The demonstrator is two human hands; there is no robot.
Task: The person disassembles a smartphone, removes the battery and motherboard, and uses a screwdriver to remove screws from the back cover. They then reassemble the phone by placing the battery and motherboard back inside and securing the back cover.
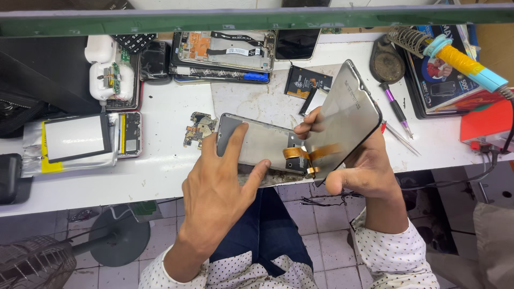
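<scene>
Two bare hands hold a phone apart at the front edge of a stained white workbench [160, 176].

The left hand [219, 187] presses a flat grey phone frame [257, 145] down on the workbench, forefinger and thumb spread and closed on its near edge. Just right of the frame, the right hand [369, 168] grips a dark glossy display panel [345, 115], tilted up off the frame, fingers curled behind it. A thin orange ribbon cable [310, 154] joins the panel to the frame. Left of the frame lies a small green circuit board [199, 128]; behind it, an opened phone with an orange part [225, 51]. Well right of the frame rests a yellow and blue soldering iron [466, 63].
</scene>
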